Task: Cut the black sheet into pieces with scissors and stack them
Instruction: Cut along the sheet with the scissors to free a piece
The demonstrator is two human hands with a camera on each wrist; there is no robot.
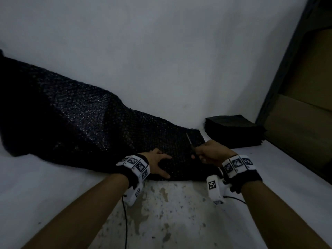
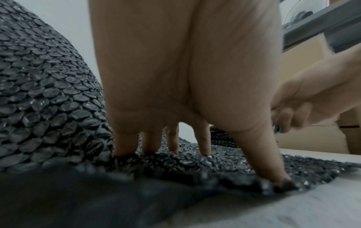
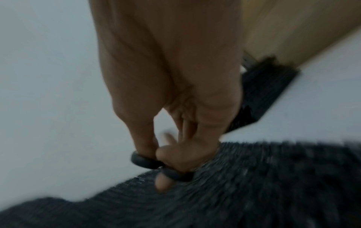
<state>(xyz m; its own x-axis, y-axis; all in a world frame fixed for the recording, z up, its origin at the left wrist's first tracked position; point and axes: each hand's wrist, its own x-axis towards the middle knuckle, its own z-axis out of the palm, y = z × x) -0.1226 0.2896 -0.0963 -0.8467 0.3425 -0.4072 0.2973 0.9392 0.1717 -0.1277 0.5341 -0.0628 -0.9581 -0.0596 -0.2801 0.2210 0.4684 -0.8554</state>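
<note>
The black sheet (image 1: 93,126) looks light, soft and bubbled, so it will probably slide and buckle unless it is pressed close beside the cut. The left hand (image 1: 158,164) presses it to the bench (image 1: 53,186) with spread fingers (image 2: 205,143). Just right of them, the right hand (image 1: 209,153) has its fingers through the handles of the scissors (image 3: 162,166), blades over the sheet. Beyond lies the stack of pieces (image 1: 235,130).

text: none readable | wrist bands (image 1: 133,163): black-and-white square marker patterns only | no words, brands or numbers legible
</note>
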